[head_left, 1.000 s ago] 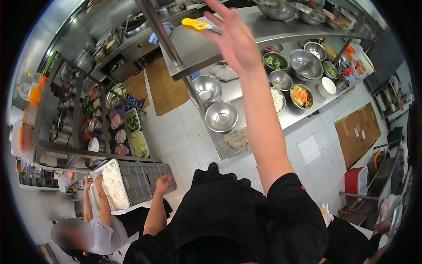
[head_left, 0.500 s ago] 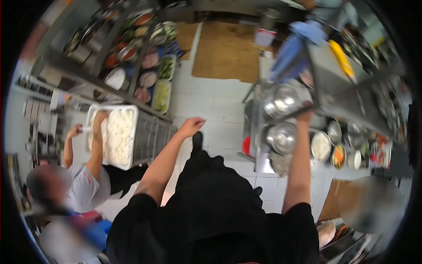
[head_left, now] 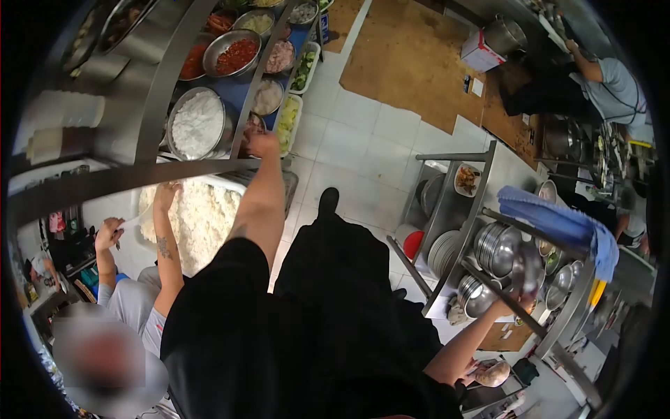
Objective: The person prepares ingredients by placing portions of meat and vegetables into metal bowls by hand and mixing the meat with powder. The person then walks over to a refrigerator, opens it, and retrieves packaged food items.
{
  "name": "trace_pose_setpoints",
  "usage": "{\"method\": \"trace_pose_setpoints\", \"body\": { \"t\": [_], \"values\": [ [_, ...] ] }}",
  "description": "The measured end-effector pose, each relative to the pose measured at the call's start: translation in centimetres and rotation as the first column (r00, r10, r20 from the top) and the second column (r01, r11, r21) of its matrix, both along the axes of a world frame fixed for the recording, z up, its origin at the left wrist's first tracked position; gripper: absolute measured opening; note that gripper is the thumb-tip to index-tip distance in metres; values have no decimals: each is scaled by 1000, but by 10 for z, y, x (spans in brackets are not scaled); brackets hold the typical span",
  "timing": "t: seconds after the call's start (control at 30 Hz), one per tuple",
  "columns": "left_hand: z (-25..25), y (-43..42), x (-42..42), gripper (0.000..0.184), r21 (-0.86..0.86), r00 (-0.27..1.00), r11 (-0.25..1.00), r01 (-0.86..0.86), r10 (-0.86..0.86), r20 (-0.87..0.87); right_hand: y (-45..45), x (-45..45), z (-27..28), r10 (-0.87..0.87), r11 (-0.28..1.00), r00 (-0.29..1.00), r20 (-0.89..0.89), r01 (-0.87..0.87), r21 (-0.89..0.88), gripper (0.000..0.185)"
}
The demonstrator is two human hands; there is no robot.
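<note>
My left hand [head_left: 261,144] reaches between the shelf rails to the edge of a small bowl of pinkish food [head_left: 255,124]. Its fingertips are partly hidden, so I cannot tell if they grip anything. My right hand [head_left: 514,303] is at the steel rack on the right, closed on a shiny metal bowl [head_left: 528,269] that is smeared by motion. Beside that bowl stand stacked metal bowls [head_left: 497,248]. A bowl of white powder [head_left: 197,124] and a bowl of chopped red peppers [head_left: 234,56] sit near my left hand.
A co-worker's hands [head_left: 166,195] work over a large white tub of rice [head_left: 230,183] at left. Steel rails [head_left: 132,178] cross in front of me. A blue cloth [head_left: 551,216] hangs on the right rack. Another person [head_left: 614,91] stands at the back right. Cardboard [head_left: 405,63] covers the floor ahead.
My view has turned left. My left hand has gone from over the aisle to the small bowl on the left shelf. My right hand now has a metal bowl at the rack.
</note>
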State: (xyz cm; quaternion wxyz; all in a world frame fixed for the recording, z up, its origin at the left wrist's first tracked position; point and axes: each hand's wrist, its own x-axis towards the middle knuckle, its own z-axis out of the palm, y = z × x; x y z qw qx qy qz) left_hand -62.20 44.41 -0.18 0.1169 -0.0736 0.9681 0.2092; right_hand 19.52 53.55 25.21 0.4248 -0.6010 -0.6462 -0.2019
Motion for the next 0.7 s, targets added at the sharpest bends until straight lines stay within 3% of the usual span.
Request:
{"method": "trace_pose_setpoints", "body": {
  "t": [0.03,0.07,0.13,0.17,0.23,0.27,0.3,0.33,0.37,0.4,0.47,0.5,0.53,0.57,0.6,0.63,0.67,0.7],
  "values": [
    [-17,-3,-16,50,-2,998,999,-37,37,58,-30,-1,5,-333,943,942,50,333,-9,26],
    [-42,-8,-33,49,67,999,998,-4,1,34,-55,-17,17,-502,865,865,-30,501,-24,29],
    [-92,-17,-56,48,183,996,979,89,-88,-14,-96,-83,69,-664,731,613,-428,651,-202,37],
    [-110,-21,-62,48,205,992,970,127,-126,-18,-118,-104,89,-660,691,414,-627,661,-291,41],
    [-113,-24,-63,49,74,964,973,219,-228,137,-158,-98,101,-374,676,11,-927,687,-265,41],
    [-159,-35,-75,50,156,973,961,227,-230,2,-190,-119,109,-402,823,7,-916,441,-358,43],
    [-183,-41,-84,50,192,973,954,231,-223,-63,-208,-152,118,-432,892,9,-902,155,-425,46],
    [-205,-46,-92,51,226,968,944,240,-215,-127,-211,-182,124,-492,852,-141,-859,126,-508,41],
    [-187,-44,-87,45,138,965,960,244,-226,-135,-204,-208,132,-543,806,-284,-790,85,-585,37],
    [-158,-39,-80,40,19,962,968,249,-245,-122,-202,-206,112,-740,667,9,-673,-120,-735,37],
    [-97,-26,-66,32,-178,952,943,281,-297,-72,-181,-213,73,-755,425,347,-556,-388,-818,37],
    [-78,-23,-67,29,-225,949,929,293,-310,-47,-132,-270,51,-710,393,348,-612,-525,-755,37],
    [-76,-24,-71,29,-234,951,928,289,-306,-36,-103,-289,6,-741,429,213,-637,-580,-693,38],
    [-88,-29,-77,28,-191,959,941,278,-285,-7,-75,-324,-35,-672,316,405,-620,-600,-735,41],
    [-96,-35,-83,28,-150,964,953,263,-263,21,-44,-365,-77,-626,172,491,-606,-671,-721,47],
    [-104,-40,-91,28,-108,972,966,235,-230,52,-15,-421,-85,-437,-90,761,-480,-568,-818,55],
    [-116,-47,-100,28,-61,979,982,181,-175,101,5,-462,-126,-427,-185,658,-620,-735,-653,60],
    [-135,-58,-112,28,-13,984,996,89,-86,159,11,-508,-162,-335,-195,648,-684,-758,-622,64]
  ]
}}
